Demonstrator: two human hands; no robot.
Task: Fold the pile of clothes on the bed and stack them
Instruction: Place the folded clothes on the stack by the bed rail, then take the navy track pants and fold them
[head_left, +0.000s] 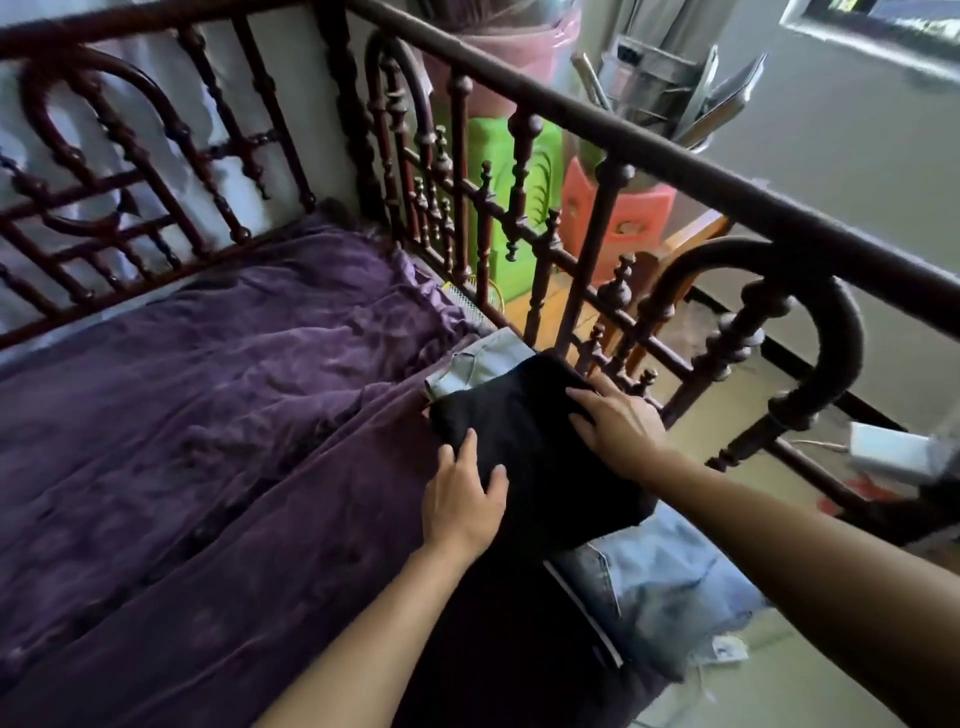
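Dark turned-wood bed frame (571, 122), purple bedspread (208, 389); beyond rails green stool (540, 156), red stool (639, 213), possibly plastic; window (883, 21) top right.

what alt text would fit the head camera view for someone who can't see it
A left hand and a right hand press a folded black garment onto a grey garment at the edge of a purple bedcover. Pale jeans lie nearer the camera, beside a dark wooden bed rail.

Two hands (464, 501), at least three garments (524, 441) (black, grey, denim).
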